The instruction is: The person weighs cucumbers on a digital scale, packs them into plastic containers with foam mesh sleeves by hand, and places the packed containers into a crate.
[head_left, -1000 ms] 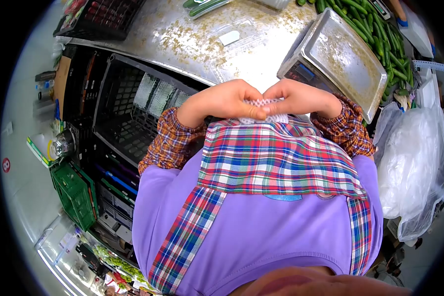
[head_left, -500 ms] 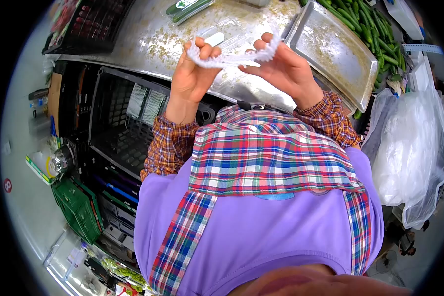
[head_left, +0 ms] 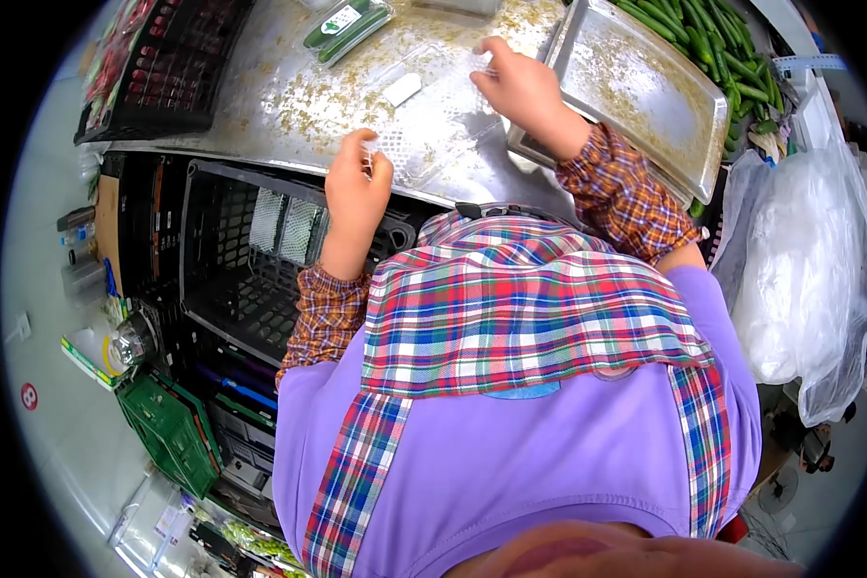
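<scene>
Low over the metal table (head_left: 270, 91), my left hand (head_left: 358, 188) has its thumb and fingers closed round an edge of thin white mesh (head_left: 400, 154). The mesh spreads to the right of that hand and is hard to tell from the shiny table. My right hand (head_left: 522, 87) is farther forward and to the right, fingers curled with a bit of whitish mesh between them. A white label (head_left: 403, 90) on clear plastic lies between and beyond my hands. Behind it sits a clear pack of cucumbers (head_left: 347, 29).
A metal tray (head_left: 641, 87) stands on the right, beside piled green cucumbers (head_left: 703, 39). Clear plastic bags (head_left: 800, 270) hang at the right. On the left are a black crate (head_left: 164, 72) of red packed items, an open black crate (head_left: 250, 260) below the table, and a green crate (head_left: 169, 433).
My hands first met at the apron, then rose with the white mesh between them. They are now farther apart, my left hand lower and my right hand farther forward, over the table.
</scene>
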Tool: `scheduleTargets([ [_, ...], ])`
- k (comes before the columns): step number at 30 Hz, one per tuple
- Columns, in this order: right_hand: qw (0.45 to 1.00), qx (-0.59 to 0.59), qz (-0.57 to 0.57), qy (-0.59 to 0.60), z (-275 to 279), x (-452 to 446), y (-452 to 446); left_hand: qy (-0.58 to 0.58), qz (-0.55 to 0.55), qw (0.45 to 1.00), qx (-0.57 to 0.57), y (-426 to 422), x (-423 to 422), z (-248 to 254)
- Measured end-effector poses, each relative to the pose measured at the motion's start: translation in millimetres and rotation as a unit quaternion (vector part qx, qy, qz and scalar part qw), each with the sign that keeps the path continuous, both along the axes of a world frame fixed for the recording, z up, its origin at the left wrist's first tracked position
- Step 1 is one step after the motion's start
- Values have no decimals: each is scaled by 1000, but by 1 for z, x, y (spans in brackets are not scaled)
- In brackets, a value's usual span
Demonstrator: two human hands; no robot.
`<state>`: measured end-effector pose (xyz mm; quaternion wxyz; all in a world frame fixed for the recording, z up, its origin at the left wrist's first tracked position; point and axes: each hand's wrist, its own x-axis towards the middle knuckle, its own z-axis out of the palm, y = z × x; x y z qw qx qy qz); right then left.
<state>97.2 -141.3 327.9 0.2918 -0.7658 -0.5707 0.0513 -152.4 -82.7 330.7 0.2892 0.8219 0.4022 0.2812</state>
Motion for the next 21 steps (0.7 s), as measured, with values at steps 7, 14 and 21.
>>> scheduleTargets([
  [7,974,-122,120,-148,-59,-12,25,269,-126,933,205,5,14,-47],
  [14,962,-112,118,-221,-79,-12,16,354,-153,902,193,12,27,-53],
  [21,970,-74,138,-188,-67,-12,13,371,-165,903,141,13,27,-25],
])
